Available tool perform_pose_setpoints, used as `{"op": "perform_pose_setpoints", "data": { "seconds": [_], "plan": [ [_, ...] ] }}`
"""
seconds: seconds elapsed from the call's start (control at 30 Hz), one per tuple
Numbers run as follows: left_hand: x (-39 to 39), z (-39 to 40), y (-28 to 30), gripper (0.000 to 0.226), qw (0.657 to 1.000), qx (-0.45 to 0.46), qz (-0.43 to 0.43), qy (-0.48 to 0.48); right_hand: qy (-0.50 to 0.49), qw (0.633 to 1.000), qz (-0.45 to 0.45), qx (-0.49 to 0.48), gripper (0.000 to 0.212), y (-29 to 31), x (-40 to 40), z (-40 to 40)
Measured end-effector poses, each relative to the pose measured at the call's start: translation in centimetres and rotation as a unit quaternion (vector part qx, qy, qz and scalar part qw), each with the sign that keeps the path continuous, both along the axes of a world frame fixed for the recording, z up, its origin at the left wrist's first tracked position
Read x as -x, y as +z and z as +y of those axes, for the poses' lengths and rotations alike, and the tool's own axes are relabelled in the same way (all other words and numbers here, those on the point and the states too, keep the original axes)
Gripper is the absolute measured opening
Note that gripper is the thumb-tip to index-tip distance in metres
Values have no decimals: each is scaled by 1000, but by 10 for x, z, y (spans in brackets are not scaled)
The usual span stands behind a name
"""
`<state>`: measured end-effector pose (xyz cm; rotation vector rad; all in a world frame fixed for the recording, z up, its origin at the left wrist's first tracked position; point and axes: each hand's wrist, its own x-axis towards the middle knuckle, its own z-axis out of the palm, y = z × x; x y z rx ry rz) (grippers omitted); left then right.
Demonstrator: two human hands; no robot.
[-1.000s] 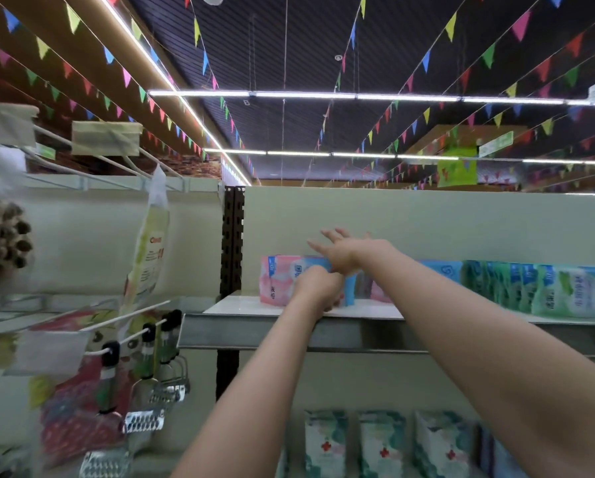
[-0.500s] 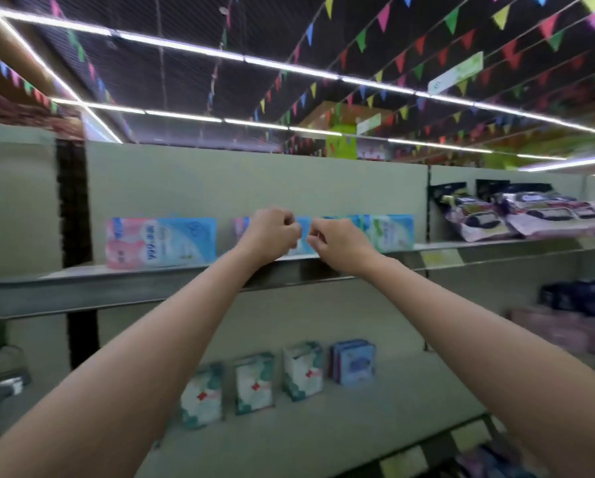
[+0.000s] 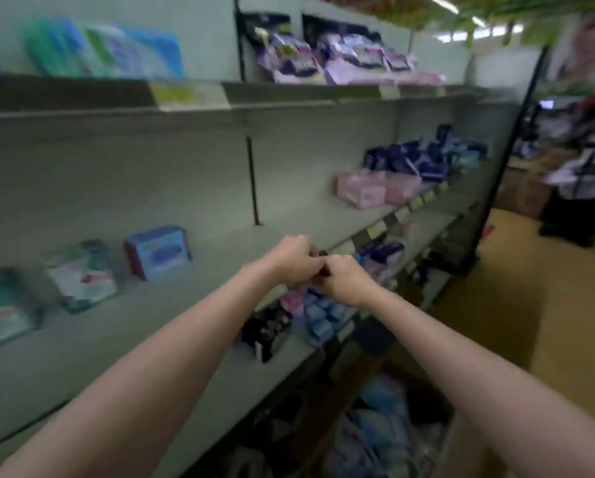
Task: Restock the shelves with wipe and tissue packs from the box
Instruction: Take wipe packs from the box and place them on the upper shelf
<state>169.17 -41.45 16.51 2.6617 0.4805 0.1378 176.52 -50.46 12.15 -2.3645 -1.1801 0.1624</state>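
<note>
The view is blurred. My left hand [image 3: 289, 258] and my right hand [image 3: 346, 279] are held close together in front of the middle shelf [image 3: 220, 243], fingers curled, knuckles nearly touching. I see no pack in either hand. Low down at the bottom right, a cardboard box [image 3: 451, 439] holds several blue and white wipe packs [image 3: 382, 422]. Blue and green tissue packs [image 3: 106, 51] stand on the top shelf [image 3: 64, 94] at the upper left.
Small boxed packs [image 3: 158, 251] stand on the middle shelf at left. Pink packs [image 3: 368, 189] and dark blue packs [image 3: 416, 157] fill the far right. Purple packs [image 3: 323, 60] lie on top. Blue packs [image 3: 323, 315] sit on a lower shelf. A tan floor aisle [image 3: 530, 305] runs right.
My head has turned down and to the right, from the top shelf to the lower shelves and the box. Both hands came down from the top shelf edge, still curled together.
</note>
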Motion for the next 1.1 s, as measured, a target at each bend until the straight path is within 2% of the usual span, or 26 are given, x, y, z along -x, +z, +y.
{"op": "perform_pose_setpoints", "data": {
  "seconds": [0.13, 0.23, 0.33, 0.47, 0.53, 0.63, 0.7, 0.83, 0.97, 1.1],
  "plan": [
    [-60, -31, -74, 26, 994, 22, 93, -46, -36, 997, 56, 35, 20, -71, -48, -49],
    [-95, -51, -133, 24, 978, 93, 176, -57, -49, 989, 121, 71, 20, -120, -76, -80],
    [-122, -69, -194, 21, 957, 152, 241, -60, -54, 971, 199, 120, 23, -173, -104, -106],
    [-145, -84, -273, 22, 931, 193, 308, -40, -112, 943, 286, 129, 24, -245, -124, -128],
    [-154, -88, -306, 25, 926, 197, 319, -40, -138, 929, 318, 131, 26, -287, -131, -132],
    [-164, -90, -345, 15, 926, 173, 327, -71, -183, 899, 370, 142, 23, -347, -137, -134],
    [-170, -92, -370, 19, 920, 171, 342, -82, -217, 881, 395, 146, 19, -380, -142, -135],
    [-181, -92, -415, 12, 921, 161, 345, -81, -229, 891, 375, 117, 31, -421, -160, -133],
    [-188, -93, -453, 33, 930, 117, 344, -63, -291, 874, 382, 67, 37, -446, -182, -117],
    [-185, -100, -484, 68, 922, 87, 375, -42, -365, 808, 460, -50, 52, -471, -190, -100]
  ]
}}
